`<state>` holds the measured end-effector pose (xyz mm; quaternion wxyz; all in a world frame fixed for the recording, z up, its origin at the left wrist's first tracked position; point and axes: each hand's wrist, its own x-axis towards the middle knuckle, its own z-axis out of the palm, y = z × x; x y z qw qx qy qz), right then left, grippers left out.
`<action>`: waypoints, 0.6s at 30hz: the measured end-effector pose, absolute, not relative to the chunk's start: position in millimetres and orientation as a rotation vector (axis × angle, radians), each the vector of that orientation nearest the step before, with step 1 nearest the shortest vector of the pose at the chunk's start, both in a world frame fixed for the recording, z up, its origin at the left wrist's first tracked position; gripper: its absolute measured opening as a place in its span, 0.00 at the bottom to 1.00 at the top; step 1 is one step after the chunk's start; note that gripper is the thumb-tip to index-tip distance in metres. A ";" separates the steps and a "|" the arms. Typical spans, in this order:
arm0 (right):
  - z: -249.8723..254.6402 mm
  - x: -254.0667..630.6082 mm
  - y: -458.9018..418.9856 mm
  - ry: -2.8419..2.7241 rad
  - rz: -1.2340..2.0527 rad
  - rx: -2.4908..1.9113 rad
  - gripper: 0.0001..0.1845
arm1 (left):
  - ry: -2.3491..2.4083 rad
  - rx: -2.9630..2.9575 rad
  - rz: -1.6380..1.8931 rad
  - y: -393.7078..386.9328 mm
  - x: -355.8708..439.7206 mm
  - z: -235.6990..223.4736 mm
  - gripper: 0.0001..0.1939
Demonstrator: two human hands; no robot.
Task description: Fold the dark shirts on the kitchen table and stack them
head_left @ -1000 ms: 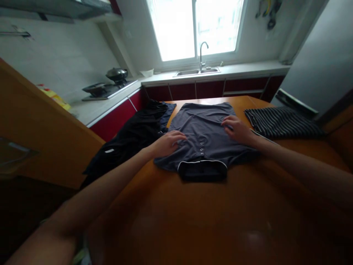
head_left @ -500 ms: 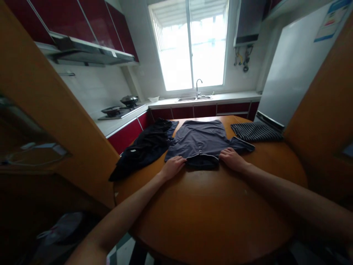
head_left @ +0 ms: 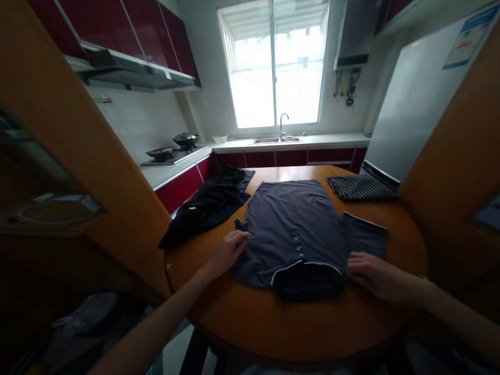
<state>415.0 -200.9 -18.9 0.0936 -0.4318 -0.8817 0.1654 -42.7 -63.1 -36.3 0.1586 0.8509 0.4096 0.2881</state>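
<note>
A dark grey short-sleeved shirt (head_left: pixel 292 213) lies front up on the round wooden table, its white-piped collar (head_left: pixel 308 284) toward me and several small buttons down the placket. My left hand (head_left: pixel 228 252) is at the shirt's left edge, fingers loosely bent and thumb a little apart, just below a bunched bit of sleeve (head_left: pixel 241 225). Beside the collar, at the right shoulder, my right hand (head_left: pixel 373 276) has its fingers curled onto the cloth. The right sleeve (head_left: pixel 365 234) spreads flat beyond that hand.
A heap of black clothing (head_left: pixel 207 205) lies at the table's left. A folded striped garment (head_left: pixel 361 187) sits at the back right. The table's edge (head_left: pixel 289 354) curves in front of me. Behind are a stove (head_left: pixel 175 155) with pans, a sink (head_left: pixel 273 140) and a fridge (head_left: pixel 414 104).
The shirt has come toward me and spread out. My hands went from its middle to the collar ends, then apart: left to the side edge, right outward at the shoulder.
</note>
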 end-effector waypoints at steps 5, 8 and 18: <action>-21.9 439.7 -164.8 -2.327 0.315 -1.511 0.15 | 1.814 2.156 0.768 8.7 -67.6 -52.2 0.21; -40.6 474.6 -126.3 -1.956 -0.053 -1.933 0.16 | 1.732 2.136 0.733 29.1 -67.0 -54.5 0.20; -70.6 531.2 -94.2 -1.613 0.243 -2.273 0.16 | 1.057 1.361 1.005 4.2 -45.3 -30.9 0.27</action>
